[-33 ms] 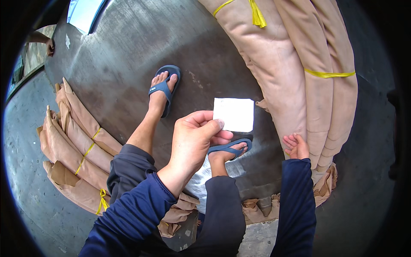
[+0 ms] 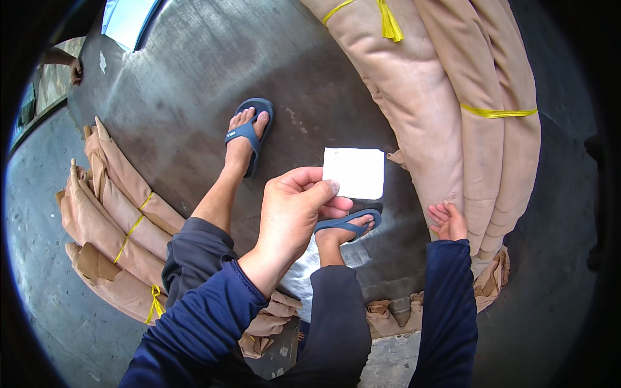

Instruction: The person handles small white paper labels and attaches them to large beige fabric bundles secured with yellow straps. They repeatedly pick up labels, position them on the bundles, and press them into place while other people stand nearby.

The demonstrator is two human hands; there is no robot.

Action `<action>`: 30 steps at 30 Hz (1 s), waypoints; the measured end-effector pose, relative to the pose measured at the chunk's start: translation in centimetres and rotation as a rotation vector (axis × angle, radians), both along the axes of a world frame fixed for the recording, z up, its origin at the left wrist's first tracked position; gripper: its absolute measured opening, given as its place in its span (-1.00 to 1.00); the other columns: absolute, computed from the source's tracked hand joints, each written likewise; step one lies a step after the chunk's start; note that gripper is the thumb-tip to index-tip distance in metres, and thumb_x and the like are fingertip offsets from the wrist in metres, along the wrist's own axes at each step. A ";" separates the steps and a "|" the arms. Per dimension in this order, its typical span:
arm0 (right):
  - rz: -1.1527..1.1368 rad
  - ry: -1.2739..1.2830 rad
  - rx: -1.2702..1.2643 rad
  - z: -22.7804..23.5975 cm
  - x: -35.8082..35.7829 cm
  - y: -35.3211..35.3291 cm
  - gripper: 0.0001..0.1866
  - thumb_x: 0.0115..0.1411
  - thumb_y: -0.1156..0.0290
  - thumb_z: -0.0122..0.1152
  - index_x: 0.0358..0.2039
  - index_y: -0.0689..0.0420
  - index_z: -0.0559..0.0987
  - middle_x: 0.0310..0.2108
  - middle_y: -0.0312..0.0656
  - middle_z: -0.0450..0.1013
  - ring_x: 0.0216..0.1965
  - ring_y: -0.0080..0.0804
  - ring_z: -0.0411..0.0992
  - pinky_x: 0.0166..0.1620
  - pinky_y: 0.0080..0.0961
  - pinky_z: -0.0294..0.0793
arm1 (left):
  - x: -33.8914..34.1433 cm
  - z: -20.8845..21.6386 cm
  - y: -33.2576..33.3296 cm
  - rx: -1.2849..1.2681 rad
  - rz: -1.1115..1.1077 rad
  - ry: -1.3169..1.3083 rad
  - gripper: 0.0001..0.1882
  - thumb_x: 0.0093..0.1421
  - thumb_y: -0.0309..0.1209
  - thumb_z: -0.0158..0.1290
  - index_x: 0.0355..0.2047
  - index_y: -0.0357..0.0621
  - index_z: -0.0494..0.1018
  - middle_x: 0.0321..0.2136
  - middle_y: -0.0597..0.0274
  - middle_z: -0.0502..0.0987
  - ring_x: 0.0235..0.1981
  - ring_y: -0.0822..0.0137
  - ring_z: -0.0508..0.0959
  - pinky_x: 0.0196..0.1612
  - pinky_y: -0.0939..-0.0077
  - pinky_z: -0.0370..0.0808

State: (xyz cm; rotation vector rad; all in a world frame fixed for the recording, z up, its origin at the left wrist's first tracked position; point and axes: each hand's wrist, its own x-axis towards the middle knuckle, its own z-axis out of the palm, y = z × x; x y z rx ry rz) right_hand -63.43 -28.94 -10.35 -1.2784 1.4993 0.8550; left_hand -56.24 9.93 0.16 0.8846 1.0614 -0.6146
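In my left hand [image 2: 288,205] is a small square of white paper [image 2: 354,173] with clipped lower corners. Its left edge is pinched between thumb and fingers. My right hand [image 2: 447,221] hangs beside the lower end of a long tan leather roll [image 2: 414,97], fingers loosely bent and nothing visible in them. Whether it touches the roll, I cannot tell. More tan rolls [image 2: 482,155] lie alongside, bound with a yellow tie [image 2: 498,112].
Another bundle of tan rolls [image 2: 123,226], tied with yellow bands, lies at left. My feet, in blue flip-flops [image 2: 255,139], stand on a dark, worn metal-like surface [image 2: 194,77]. At the far upper left, another person's hand [image 2: 76,71] shows near a blue-white sheet [image 2: 127,22].
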 end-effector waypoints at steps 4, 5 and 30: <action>0.006 -0.028 0.021 -0.3 0.2 0.1 -0.69 0.20 0.09 0.09 -0.27 0.08 0.49 -0.17 -0.11 0.56 -0.03 -0.27 0.46 0.03 -0.07 0.09 | 0.6 -0.6 0.1 -0.009 -0.018 -0.010 -0.83 0.19 -0.55 0.03 -0.23 -0.41 0.47 -0.40 0.05 0.59 -0.45 0.33 0.63 -0.35 0.52 0.61; 0.005 -0.034 0.028 -0.4 0.3 0.0 -0.69 0.21 0.09 0.09 -0.26 0.08 0.49 -0.17 -0.11 0.56 -0.02 -0.27 0.46 0.03 -0.06 0.09 | 0.6 -0.6 0.1 -0.020 -0.015 -0.005 -0.83 0.19 -0.55 0.02 -0.23 -0.41 0.47 -0.40 0.04 0.59 -0.44 0.32 0.63 -0.34 0.51 0.61; 0.026 -0.020 0.013 -0.9 0.2 -0.1 -0.67 0.21 0.07 0.08 -0.23 0.09 0.48 -0.13 -0.11 0.55 0.02 -0.28 0.43 0.11 -0.02 0.02 | 1.1 0.4 0.4 -0.084 0.006 0.111 -0.80 0.20 -0.58 -0.13 -0.22 -0.48 0.39 -0.35 -0.11 0.56 -0.39 0.17 0.65 -0.34 0.45 0.65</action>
